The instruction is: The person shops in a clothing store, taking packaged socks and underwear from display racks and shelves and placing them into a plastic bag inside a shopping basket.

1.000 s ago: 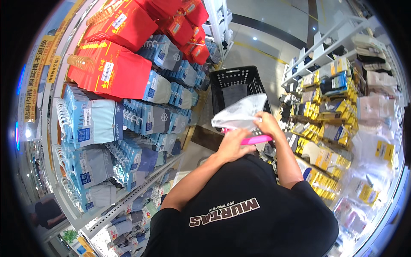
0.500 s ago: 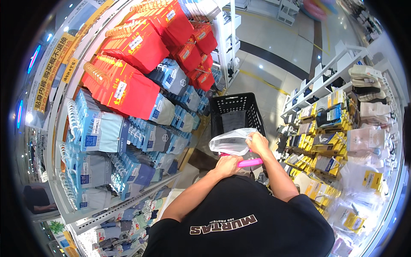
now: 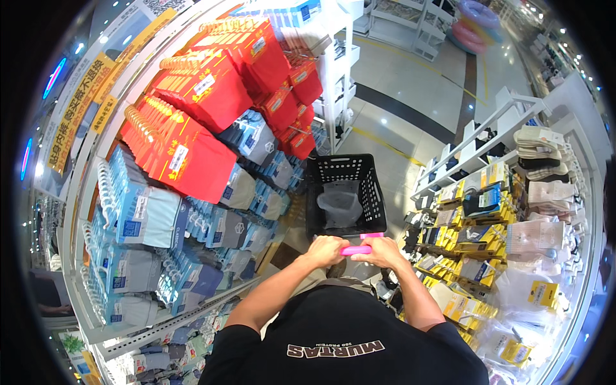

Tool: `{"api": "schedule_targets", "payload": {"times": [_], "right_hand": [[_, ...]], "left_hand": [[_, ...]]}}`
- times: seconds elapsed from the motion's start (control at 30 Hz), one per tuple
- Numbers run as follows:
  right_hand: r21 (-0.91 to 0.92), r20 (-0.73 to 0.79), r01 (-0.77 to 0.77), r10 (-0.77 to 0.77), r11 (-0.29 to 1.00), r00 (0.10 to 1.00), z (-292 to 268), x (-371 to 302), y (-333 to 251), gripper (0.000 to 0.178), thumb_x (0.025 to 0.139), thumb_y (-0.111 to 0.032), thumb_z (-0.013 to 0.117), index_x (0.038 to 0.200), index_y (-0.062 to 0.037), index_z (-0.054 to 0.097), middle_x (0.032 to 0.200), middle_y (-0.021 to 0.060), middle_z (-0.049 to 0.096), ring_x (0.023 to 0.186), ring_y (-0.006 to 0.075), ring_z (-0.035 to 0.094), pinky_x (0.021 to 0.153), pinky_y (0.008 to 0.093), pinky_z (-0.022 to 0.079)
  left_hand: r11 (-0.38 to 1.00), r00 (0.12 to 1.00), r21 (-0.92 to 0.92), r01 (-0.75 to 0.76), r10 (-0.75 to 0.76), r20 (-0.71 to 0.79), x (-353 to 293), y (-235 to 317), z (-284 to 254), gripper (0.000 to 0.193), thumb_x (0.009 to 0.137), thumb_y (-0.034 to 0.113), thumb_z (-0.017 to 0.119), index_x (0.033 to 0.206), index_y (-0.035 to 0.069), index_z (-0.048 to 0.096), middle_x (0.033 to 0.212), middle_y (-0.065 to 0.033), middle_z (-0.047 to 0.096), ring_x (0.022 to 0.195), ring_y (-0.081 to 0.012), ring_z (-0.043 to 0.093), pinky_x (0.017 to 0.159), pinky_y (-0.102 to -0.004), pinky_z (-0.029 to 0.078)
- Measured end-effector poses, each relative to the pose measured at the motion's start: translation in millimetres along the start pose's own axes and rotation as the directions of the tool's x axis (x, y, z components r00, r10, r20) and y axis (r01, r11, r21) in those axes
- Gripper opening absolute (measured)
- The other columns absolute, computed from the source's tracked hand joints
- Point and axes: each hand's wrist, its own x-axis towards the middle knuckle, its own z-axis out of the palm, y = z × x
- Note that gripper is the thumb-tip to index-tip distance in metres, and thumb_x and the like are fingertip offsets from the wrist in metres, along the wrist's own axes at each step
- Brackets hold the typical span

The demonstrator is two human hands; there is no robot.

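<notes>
Both of my hands are closed around the pink handle (image 3: pixel 355 251) of a shopping cart, close together. My left hand (image 3: pixel 326 250) wraps its left part, and my right hand (image 3: pixel 384 251) grips the right part. Just beyond them sits a black basket (image 3: pixel 374 196) with perforated walls. Inside it lies a crumpled, translucent greyish plastic bag (image 3: pixel 341 205); its contents, if any, cannot be made out.
On the left, a rack carries red hanging packs (image 3: pixel 208 160) and light-blue underwear packs (image 3: pixel 151 215). A right-hand rack holds yellow packs (image 3: pixel 478 237) and pale socks (image 3: pixel 552 192). Tiled floor (image 3: pixel 404 96) runs ahead, past a white shelf (image 3: pixel 343 77).
My right hand has let go of the white plastic bag and come down onto the handle. A bag now lies in the basket. The cart has shifted slightly in view.
</notes>
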Motion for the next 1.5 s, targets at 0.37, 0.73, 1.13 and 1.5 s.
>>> {"api": "schedule_targets", "payload": {"times": [0.37, 0.73, 1.13, 1.5], "right_hand": [[-0.058, -0.232, -0.109, 0.093, 0.992, 0.968, -9.5, 61.7, -18.3, 0.040, 0.067, -0.045, 0.077, 0.081, -0.0093, 0.067, 0.073, 0.0131, 0.068, 0.073, 0.0332, 0.066, 0.070, 0.0424, 0.051], [-0.028, -0.220, -0.185, 0.174, 0.982, 0.960, -24.7, 91.9, -15.7, 0.040, 0.068, -0.046, 0.077, 0.086, -0.0119, 0.067, 0.075, 0.0108, 0.069, 0.077, 0.0326, 0.067, 0.072, 0.0428, 0.052], [0.047, -0.338, -0.238, 0.239, 0.970, 0.910, -44.4, 136.7, -6.9, 0.041, 0.067, -0.047, 0.078, 0.079, -0.0095, 0.064, 0.070, 0.0107, 0.066, 0.071, 0.0312, 0.065, 0.066, 0.0417, 0.049], [0.023, -0.292, -0.290, 0.284, 0.957, 0.913, -104.0, 177.6, 16.0, 0.043, 0.069, -0.046, 0.077, 0.083, -0.0075, 0.066, 0.076, 0.0146, 0.068, 0.079, 0.0341, 0.066, 0.072, 0.0441, 0.050]], "left_hand": [[0.972, 0.964, 0.235, 0.009, 0.053, -0.260, 48.5, -53.1, -30.3, 0.019, 0.066, 0.025, 0.073, 0.066, 0.010, 0.061, 0.067, -0.0097, 0.062, 0.064, -0.0297, 0.064, 0.061, -0.0419, 0.051], [0.987, 0.955, 0.150, -0.065, 0.105, -0.279, 77.9, -77.9, -46.7, 0.019, 0.064, 0.021, 0.074, 0.069, 0.011, 0.060, 0.070, -0.0069, 0.062, 0.068, -0.0266, 0.063, 0.065, -0.0398, 0.050], [0.965, 0.905, 0.184, -0.189, 0.244, -0.348, 135.9, -114.0, -69.3, 0.022, 0.062, 0.025, 0.076, 0.070, 0.013, 0.060, 0.068, -0.0051, 0.060, 0.066, -0.0247, 0.062, 0.064, -0.0377, 0.050], [0.978, 0.960, 0.177, -0.114, 0.154, -0.235, 212.9, -115.7, -96.4, 0.020, 0.066, 0.027, 0.075, 0.071, 0.013, 0.062, 0.070, -0.0065, 0.063, 0.069, -0.0265, 0.066, 0.065, -0.0389, 0.052]]}}
